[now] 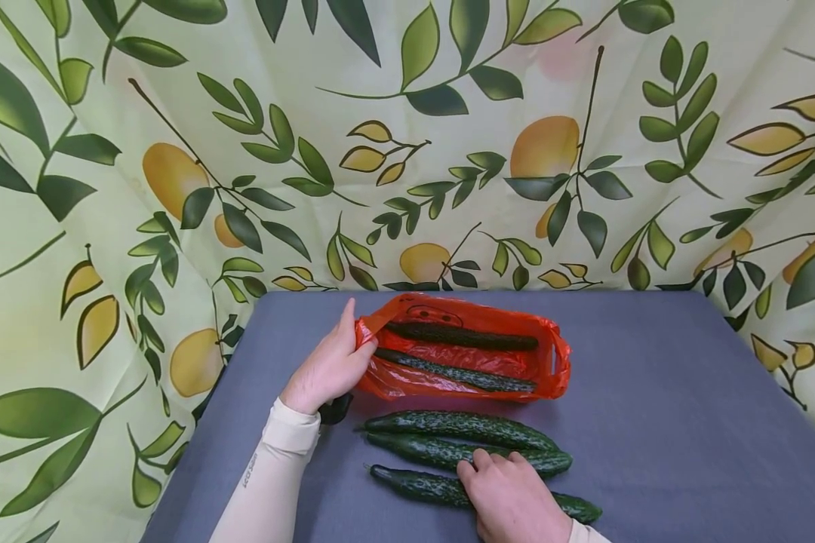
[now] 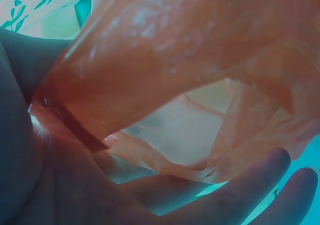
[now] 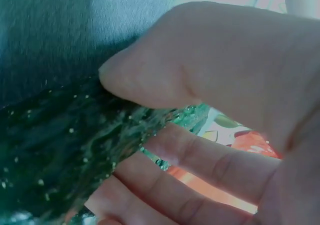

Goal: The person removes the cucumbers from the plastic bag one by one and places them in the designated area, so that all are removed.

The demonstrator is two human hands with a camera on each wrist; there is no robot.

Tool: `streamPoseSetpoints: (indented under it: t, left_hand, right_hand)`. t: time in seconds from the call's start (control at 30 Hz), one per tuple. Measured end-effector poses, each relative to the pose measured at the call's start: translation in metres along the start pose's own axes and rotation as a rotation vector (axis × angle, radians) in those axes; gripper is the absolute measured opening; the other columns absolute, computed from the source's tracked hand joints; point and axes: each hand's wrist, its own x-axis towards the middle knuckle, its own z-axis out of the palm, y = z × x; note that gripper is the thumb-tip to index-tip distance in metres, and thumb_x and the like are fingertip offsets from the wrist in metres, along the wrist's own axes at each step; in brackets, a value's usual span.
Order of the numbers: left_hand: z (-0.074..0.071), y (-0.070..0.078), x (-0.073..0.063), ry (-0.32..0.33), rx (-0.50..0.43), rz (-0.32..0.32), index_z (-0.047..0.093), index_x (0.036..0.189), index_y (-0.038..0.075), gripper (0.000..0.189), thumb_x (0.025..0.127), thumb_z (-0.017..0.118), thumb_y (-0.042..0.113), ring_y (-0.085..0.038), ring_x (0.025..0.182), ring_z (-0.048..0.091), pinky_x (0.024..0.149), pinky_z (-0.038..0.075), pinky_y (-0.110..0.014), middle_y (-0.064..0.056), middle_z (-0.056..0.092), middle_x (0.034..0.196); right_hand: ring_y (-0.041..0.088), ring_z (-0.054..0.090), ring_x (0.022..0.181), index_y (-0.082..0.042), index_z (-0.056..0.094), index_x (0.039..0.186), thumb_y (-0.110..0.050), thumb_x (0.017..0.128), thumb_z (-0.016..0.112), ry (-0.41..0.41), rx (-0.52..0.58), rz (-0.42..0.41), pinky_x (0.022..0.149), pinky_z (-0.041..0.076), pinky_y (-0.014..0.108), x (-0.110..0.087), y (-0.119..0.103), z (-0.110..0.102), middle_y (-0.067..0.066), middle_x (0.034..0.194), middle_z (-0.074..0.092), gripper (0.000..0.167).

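A red plastic bag (image 1: pixel 407 386) lies on its side with its mouth spread open, two dark green cucumbers inside: one at the back (image 1: pixel 462 335), one at the front (image 1: pixel 458 372). My left hand (image 1: pixel 329 369) holds the bag's left edge; in the left wrist view the thin plastic (image 2: pixel 150 50) passes between thumb and fingers. Below the bag, three cucumbers lie side by side on the table. My right hand (image 1: pixel 516 494) grips the nearest cucumber (image 1: pixel 417 485), thumb on one side and fingers on the other in the right wrist view. The middle cucumber (image 1: pixel 414 449) is right at its fingertips.
The farthest loose cucumber (image 1: pixel 455 426) lies between the middle one and the bag. A grey-blue cloth (image 1: pixel 672 422) covers the table. Behind and at both sides hangs a curtain (image 1: pixel 380 219) printed with leaves and fruit.
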Motion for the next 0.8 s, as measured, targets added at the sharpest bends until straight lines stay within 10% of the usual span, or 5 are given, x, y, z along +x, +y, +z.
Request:
streamPoseSetpoints:
  t: [0.8]
  left_hand:
    - [0.003,0.003,-0.001,-0.010,-0.004,0.001,-0.003,0.174,0.007,0.091,0.109,0.055,0.033,-0.037,0.164,0.033,0.132,0.031,-0.057,-0.018,0.021,0.180]
  right_hand:
    - [0.013,0.058,0.060,-0.018,0.071,0.087,-0.024,0.086,0.086,0.027,-0.061,-0.029,0.053,0.043,0.034,0.009,-0.006,0.001,-0.005,0.074,0.060,0.016]
